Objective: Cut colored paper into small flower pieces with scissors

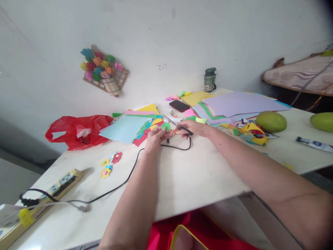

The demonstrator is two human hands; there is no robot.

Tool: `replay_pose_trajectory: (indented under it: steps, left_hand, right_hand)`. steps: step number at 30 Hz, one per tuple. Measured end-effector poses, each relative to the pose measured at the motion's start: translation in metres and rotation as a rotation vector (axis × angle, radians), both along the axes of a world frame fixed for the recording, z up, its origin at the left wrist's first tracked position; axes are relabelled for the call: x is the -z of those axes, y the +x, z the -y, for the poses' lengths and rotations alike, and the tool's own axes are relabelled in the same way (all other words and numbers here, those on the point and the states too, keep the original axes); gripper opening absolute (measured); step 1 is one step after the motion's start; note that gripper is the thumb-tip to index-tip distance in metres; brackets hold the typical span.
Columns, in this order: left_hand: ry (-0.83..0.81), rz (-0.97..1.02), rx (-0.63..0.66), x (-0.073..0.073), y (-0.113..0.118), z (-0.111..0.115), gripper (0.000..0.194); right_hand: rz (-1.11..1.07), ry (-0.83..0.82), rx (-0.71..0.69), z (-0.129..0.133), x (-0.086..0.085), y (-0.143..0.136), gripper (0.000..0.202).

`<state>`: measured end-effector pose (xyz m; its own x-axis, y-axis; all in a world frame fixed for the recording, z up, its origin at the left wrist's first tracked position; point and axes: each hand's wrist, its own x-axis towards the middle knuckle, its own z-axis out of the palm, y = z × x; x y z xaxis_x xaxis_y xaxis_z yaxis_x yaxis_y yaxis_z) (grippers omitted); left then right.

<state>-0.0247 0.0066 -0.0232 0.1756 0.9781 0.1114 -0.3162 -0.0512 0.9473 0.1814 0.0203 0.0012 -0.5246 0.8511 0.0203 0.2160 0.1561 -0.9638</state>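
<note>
The right hand's (189, 127) grip is curled round the handles of black-handled metal scissors (170, 120), blades slanting leftward and away (how far parted, I cannot tell). Just beside the blades, on their nearer left side, is a small green paper piece (165, 126), pinched in the left hand's (155, 136) grip over the white desk (197, 173).

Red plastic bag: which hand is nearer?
Left. The left hand, holding a green paper piece, is just past the light blue sheet from the red plastic bag; the right hand, holding scissors, is farther right.
</note>
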Motion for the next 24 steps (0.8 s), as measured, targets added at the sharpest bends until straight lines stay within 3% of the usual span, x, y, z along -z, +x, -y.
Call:
replay_pose_trajectory:
  steps: [10, 24]
  left_hand:
    - [-0.013, 0.075, -0.031, 0.0012, -0.0007, -0.0013, 0.037]
    - [-0.027, 0.066, -0.016, 0.0046, -0.0017, -0.0040, 0.038]
  right_hand:
    - [0.163, 0.088, -0.079, -0.0032, -0.0005, 0.0041, 0.029]
    - [0.190, 0.081, -0.085, -0.0071, 0.0051, 0.0053, 0.029]
